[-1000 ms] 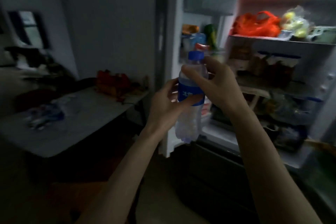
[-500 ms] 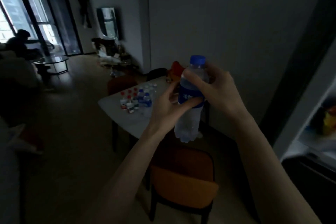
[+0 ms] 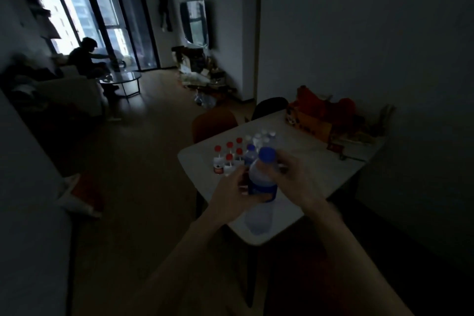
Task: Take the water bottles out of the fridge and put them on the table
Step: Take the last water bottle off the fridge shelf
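your two hands hold one water bottle [image 3: 260, 195] upright in the air, above the near part of the white table [image 3: 318, 177]. your left hand [image 3: 234, 194] is curled around the bottle's left side at the level of its blue label, thumb across the front. your right hand [image 3: 295, 177] is wrapped around the right side, higher up, fingers closed at the shoulder just below the blue cap [image 3: 267, 154]. the clear lower body of the bottle hangs free below both hands; its base does not touch the tabletop.

behind the held bottle, on the left half of the table, stands a cluster of small bottles [image 3: 238, 154]: several with red caps, one with a blue cap, a few with white caps further back. exact count cannot be told; light is low and the held bottle covers part of the group.

at the far right end of the table lies an orange and red heap [image 3: 320, 115], against the wall. two chair backs [image 3: 215, 123] show at the table's far edge, one orange, one dark.

beyond, across the wood floor, a round glass table [image 3: 123, 78], a seated person [image 3: 84, 59] in silhouette beside it, and tall bright windows [image 3: 87, 15] behind.
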